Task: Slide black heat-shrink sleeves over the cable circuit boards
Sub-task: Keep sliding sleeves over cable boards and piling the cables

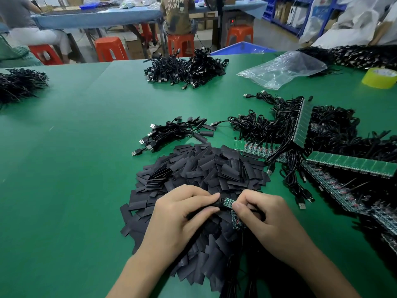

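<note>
Close to the near edge of the tabletop (75,147), above the heap of loose sleeves (204,168), the left hand (182,214) pinches one black sleeve (211,206) between thumb and forefinger. The right hand (264,214) pinches the small green circuit board (227,202), whose end sits just at the sleeve's mouth. This looks like the very start of the slide. To do it well, squeeze the flat sleeve by its edges so the mouth gapes. Then line the board up straight and push along its length — not at a slant, or a corner may snag. Push until the board is wholly covered — as on the sleeved cables (171,130) beyond the heap.
</note>
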